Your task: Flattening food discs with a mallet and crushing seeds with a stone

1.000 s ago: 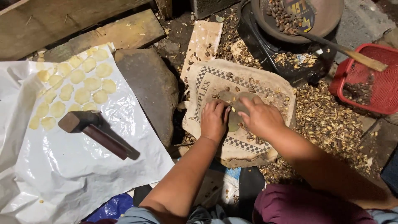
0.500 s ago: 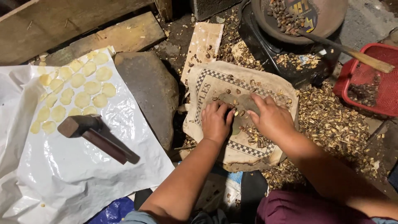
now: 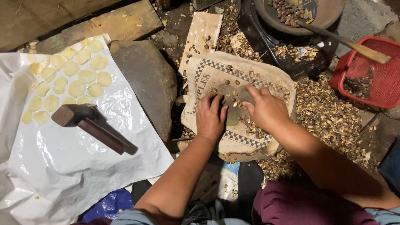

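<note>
A tan cloth sack [image 3: 216,75] with a checkered border lies on the floor, strewn with small brown nuts [image 3: 250,125] and shell bits. Both hands rest on it, fingers loosely spread, grasping nothing I can make out: 1 left hand [image 3: 210,116], 1 right hand [image 3: 266,110]. 1 wooden mallet [image 3: 89,125] lies on white plastic sheet [image 3: 75,166] beside roughly 20 pale flattened discs [image 3: 77,88].

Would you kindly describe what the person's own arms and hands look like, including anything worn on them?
Both forearms are bare, with no gloves, watch or rings that I can see on the left hand or the right hand. Light blue-grey sleeves show only at the bottom edge, near the upper arms. Nothing else is worn on them.
</note>
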